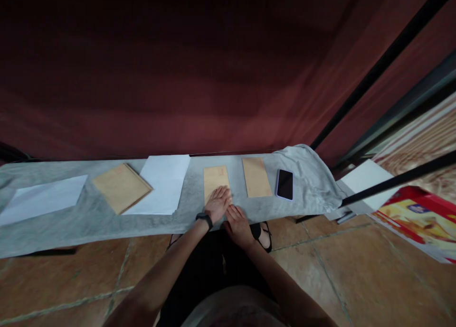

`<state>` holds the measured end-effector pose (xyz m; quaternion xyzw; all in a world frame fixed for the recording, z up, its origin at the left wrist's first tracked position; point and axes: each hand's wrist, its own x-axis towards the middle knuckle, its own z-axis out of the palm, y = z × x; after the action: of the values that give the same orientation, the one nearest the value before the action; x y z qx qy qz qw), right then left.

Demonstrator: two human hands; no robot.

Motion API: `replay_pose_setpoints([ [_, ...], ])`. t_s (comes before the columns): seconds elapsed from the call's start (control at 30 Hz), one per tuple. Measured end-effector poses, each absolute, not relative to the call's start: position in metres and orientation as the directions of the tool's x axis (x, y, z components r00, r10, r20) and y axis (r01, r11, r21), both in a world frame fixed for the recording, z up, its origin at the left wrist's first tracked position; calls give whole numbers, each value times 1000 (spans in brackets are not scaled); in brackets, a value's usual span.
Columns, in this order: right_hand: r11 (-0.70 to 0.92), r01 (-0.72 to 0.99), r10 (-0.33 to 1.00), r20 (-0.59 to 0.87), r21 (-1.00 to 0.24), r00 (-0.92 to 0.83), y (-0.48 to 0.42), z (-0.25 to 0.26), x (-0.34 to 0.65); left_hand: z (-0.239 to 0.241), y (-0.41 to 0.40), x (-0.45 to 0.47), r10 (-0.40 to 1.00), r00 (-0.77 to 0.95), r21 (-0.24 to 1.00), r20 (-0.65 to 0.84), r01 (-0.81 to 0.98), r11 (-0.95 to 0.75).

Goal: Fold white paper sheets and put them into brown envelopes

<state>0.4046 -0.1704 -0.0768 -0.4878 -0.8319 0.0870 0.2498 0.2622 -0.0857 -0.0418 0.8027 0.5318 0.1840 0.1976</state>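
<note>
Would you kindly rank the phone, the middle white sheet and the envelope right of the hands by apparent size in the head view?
1. Middle white sheet, clearly the largest.
2. Envelope right of the hands.
3. Phone, the smallest.
All three lie on the grey cloth at a similar distance, so the order seems safe.

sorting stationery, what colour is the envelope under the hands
Tan brown envelope, under the left hand; head view.

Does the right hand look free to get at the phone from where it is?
Probably yes. The right hand rests at the cloth's near edge, and the phone lies flat further right, past a brown envelope. Nothing stands between them; the envelope lies flat and blocks nothing.
</note>
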Motion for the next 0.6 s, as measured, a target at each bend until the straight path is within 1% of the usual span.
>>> replay_pose_setpoints([
  [0.1,524,752,848,331,-400,-415,-169,-75,406,-51,-52,263,903,428,327,37,849,-416],
  [0.2,536,743,841,329,-400,-430,-169,-74,407,-59,-26,265,906,420,243,48,875,-419],
  [0.27,537,741,841,327,-402,-432,-169,-74,407,-62,-13,268,911,407,236,62,881,-410],
  [0.4,531,735,845,319,-421,-429,-169,-74,407,-65,2,268,912,405,277,74,870,-408],
  [0.6,516,725,856,301,-457,-420,-169,-69,406,-62,-2,258,895,446,313,23,847,-430],
])
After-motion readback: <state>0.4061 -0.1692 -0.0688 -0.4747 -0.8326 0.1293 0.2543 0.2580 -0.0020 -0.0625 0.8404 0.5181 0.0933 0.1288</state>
